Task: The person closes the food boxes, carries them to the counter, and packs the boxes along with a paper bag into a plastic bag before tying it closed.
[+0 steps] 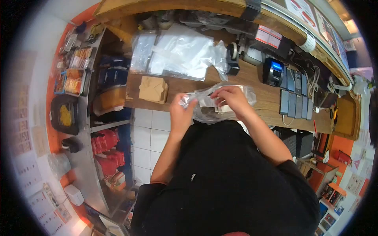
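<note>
A clear plastic bag point(202, 114) lies at the front edge of the wooden counter, with pale flat items point(223, 108) in or under it. My left hand point(182, 114) is closed on the bag's left end, bunching the film between thumb and fingers. Over the bag's middle is my right hand point(232, 99), its fingers bent and partly hiding the pale items; whether they grip the film is unclear. Left of the bag sits a brown cardboard box stack point(151, 89), apart from both hands.
Plastic sheets point(181, 51) cover the counter's back left. A tape dispenser point(233, 59), a small printer point(273, 71) and rows of phones point(295, 103) stand to the right, with loose cables. A metal shelf point(112, 125) with red packets point(105, 141) is at left.
</note>
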`<act>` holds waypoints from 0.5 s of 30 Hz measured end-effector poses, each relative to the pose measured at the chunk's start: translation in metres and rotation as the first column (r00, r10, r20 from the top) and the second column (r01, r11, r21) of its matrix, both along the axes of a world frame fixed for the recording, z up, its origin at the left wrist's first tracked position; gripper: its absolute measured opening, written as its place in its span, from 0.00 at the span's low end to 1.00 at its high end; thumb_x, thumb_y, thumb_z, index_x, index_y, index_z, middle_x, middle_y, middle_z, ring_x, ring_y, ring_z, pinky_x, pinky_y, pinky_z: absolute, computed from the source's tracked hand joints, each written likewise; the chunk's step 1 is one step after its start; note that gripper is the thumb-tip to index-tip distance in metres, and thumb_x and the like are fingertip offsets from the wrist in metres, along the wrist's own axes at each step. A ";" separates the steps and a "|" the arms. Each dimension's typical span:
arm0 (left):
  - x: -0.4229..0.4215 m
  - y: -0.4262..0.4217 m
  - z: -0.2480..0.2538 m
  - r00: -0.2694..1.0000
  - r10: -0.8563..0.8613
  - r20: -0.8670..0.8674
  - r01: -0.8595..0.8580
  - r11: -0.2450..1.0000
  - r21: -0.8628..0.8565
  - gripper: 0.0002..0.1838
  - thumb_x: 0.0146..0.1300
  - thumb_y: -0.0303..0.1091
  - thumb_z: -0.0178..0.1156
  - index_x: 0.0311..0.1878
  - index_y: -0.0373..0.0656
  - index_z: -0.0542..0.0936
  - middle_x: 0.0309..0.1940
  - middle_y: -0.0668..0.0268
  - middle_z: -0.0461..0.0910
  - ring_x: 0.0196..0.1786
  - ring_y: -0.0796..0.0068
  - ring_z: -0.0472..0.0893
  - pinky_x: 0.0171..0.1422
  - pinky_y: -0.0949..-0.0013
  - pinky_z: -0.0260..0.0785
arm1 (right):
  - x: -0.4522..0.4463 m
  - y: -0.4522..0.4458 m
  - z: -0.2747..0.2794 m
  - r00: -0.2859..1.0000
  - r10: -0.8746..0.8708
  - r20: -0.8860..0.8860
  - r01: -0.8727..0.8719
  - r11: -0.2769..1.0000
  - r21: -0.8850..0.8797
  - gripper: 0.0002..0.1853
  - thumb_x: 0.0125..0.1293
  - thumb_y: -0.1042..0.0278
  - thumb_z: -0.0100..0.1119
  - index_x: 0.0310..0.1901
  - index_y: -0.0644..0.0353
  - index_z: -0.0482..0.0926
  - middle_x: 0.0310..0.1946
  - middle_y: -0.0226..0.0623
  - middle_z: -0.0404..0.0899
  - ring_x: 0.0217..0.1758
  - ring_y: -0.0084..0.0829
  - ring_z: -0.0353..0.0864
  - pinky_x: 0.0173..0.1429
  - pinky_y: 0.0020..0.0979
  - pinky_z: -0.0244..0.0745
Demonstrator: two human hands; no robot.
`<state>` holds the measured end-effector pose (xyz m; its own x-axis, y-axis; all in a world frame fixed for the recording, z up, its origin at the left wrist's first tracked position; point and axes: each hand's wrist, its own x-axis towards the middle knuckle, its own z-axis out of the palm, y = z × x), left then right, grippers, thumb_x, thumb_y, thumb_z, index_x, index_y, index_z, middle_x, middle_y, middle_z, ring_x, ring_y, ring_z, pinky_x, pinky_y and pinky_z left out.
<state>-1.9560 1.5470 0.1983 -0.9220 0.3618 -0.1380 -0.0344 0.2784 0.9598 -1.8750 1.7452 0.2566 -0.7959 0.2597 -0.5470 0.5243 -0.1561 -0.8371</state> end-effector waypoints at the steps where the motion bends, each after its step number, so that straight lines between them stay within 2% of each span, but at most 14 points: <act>1: 0.002 -0.003 -0.003 0.993 -0.095 -0.072 0.093 0.995 -0.036 0.16 0.55 0.26 0.67 0.44 0.35 0.74 0.35 0.57 0.79 0.37 0.67 0.78 0.44 0.65 0.71 | -0.008 -0.004 0.012 1.000 0.021 -0.010 -0.021 1.000 -0.011 0.13 0.63 0.72 0.55 0.47 0.68 0.79 0.42 0.37 0.82 0.43 0.23 0.79 0.46 0.24 0.74; 2: 0.004 -0.007 -0.004 0.971 -0.192 -0.141 0.182 0.980 -0.083 0.20 0.55 0.27 0.68 0.49 0.36 0.72 0.39 0.57 0.77 0.40 0.68 0.76 0.45 0.66 0.71 | -0.018 -0.010 0.023 0.994 0.053 -0.096 -0.046 0.997 0.066 0.10 0.63 0.72 0.55 0.44 0.66 0.80 0.37 0.34 0.83 0.39 0.21 0.80 0.44 0.23 0.74; 3: 0.005 -0.013 -0.004 0.973 -0.176 -0.152 0.163 0.982 -0.096 0.20 0.55 0.27 0.68 0.49 0.36 0.72 0.39 0.57 0.77 0.40 0.68 0.76 0.45 0.66 0.71 | -0.027 -0.016 0.028 0.980 0.085 -0.181 -0.059 0.988 0.144 0.08 0.63 0.72 0.55 0.41 0.65 0.81 0.32 0.32 0.83 0.35 0.20 0.80 0.42 0.22 0.74; 4: 0.008 -0.019 -0.004 0.972 -0.175 -0.155 0.180 0.984 0.016 0.27 0.53 0.27 0.69 0.54 0.39 0.68 0.46 0.58 0.74 0.44 0.68 0.74 0.46 0.67 0.70 | -0.043 -0.023 0.019 0.935 0.154 -0.318 -0.096 0.977 0.189 0.09 0.63 0.72 0.56 0.43 0.65 0.80 0.38 0.33 0.83 0.37 0.21 0.79 0.42 0.23 0.74; 5: 0.007 -0.025 -0.007 0.971 -0.178 -0.158 0.199 0.971 0.130 0.33 0.52 0.27 0.69 0.60 0.41 0.63 0.52 0.58 0.70 0.49 0.69 0.72 0.47 0.67 0.70 | -0.062 -0.032 0.007 0.930 0.163 -0.330 -0.106 0.977 0.184 0.09 0.63 0.72 0.56 0.43 0.65 0.80 0.38 0.33 0.83 0.37 0.21 0.79 0.42 0.23 0.74; 7: -0.012 -0.056 -0.056 0.959 -0.055 0.277 -0.026 0.960 0.280 0.43 0.56 0.40 0.69 0.67 0.47 0.52 0.59 0.60 0.61 0.56 0.66 0.66 0.51 0.64 0.68 | -0.103 -0.053 -0.023 0.859 0.296 -0.417 -0.158 0.929 0.334 0.15 0.61 0.66 0.61 0.47 0.65 0.78 0.43 0.37 0.81 0.43 0.26 0.79 0.49 0.27 0.75; 8: -0.023 -0.073 -0.074 0.893 0.228 0.389 -0.341 0.906 0.251 0.42 0.58 0.48 0.66 0.68 0.47 0.52 0.60 0.59 0.60 0.58 0.65 0.65 0.52 0.61 0.68 | -0.126 -0.063 -0.038 0.899 0.301 -0.318 -0.195 0.925 0.325 0.21 0.60 0.60 0.63 0.50 0.66 0.77 0.47 0.40 0.80 0.48 0.29 0.78 0.53 0.30 0.73; 9: -0.033 -0.082 -0.081 0.733 0.476 0.486 -0.621 0.760 0.191 0.42 0.60 0.55 0.62 0.69 0.48 0.52 0.62 0.58 0.59 0.61 0.63 0.64 0.53 0.57 0.68 | -0.149 -0.072 -0.054 0.927 0.307 -0.214 -0.232 0.920 0.316 0.27 0.58 0.54 0.66 0.53 0.66 0.76 0.50 0.43 0.79 0.53 0.32 0.76 0.58 0.33 0.71; 10: -0.042 -0.084 -0.079 0.732 0.482 0.482 -0.625 0.756 0.195 0.42 0.60 0.55 0.62 0.69 0.48 0.52 0.62 0.58 0.59 0.61 0.63 0.64 0.53 0.57 0.68 | -0.170 -0.081 -0.072 0.924 0.314 -0.219 -0.237 0.918 0.317 0.27 0.58 0.54 0.66 0.53 0.66 0.76 0.50 0.43 0.79 0.53 0.32 0.76 0.58 0.33 0.71; 11: -0.052 -0.085 -0.074 0.703 0.482 0.523 -0.631 0.763 0.144 0.43 0.61 0.61 0.58 0.70 0.49 0.51 0.65 0.58 0.58 0.63 0.61 0.63 0.55 0.53 0.66 | -0.189 -0.090 -0.091 0.921 0.353 -0.166 -0.293 0.907 0.301 0.32 0.57 0.48 0.66 0.56 0.66 0.75 0.54 0.45 0.77 0.57 0.34 0.74 0.62 0.34 0.66; 12: -0.061 -0.085 -0.072 0.670 0.484 0.562 -0.634 0.768 0.095 0.44 0.61 0.67 0.53 0.71 0.50 0.50 0.67 0.58 0.57 0.66 0.60 0.62 0.57 0.50 0.64 | -0.201 -0.096 -0.093 0.913 0.393 -0.113 -0.349 0.893 0.285 0.37 0.56 0.43 0.66 0.58 0.66 0.74 0.57 0.48 0.74 0.62 0.37 0.71 0.66 0.34 0.62; 13: -0.069 -0.086 -0.076 0.668 0.491 0.559 -0.642 0.761 0.099 0.44 0.61 0.67 0.53 0.71 0.50 0.50 0.67 0.58 0.57 0.66 0.60 0.62 0.57 0.50 0.64 | -0.209 -0.097 -0.095 0.907 0.403 -0.118 -0.357 0.888 0.288 0.37 0.56 0.43 0.66 0.58 0.66 0.74 0.57 0.48 0.74 0.62 0.37 0.71 0.66 0.34 0.62; 15: -0.082 -0.085 -0.091 0.759 0.150 0.634 -0.466 0.806 0.366 0.44 0.60 0.67 0.54 0.72 0.52 0.52 0.69 0.62 0.58 0.68 0.60 0.62 0.61 0.48 0.59 | -0.221 -0.094 -0.092 0.742 0.663 0.104 -0.669 0.720 0.184 0.44 0.55 0.40 0.65 0.65 0.66 0.68 0.65 0.50 0.67 0.68 0.39 0.64 0.69 0.32 0.57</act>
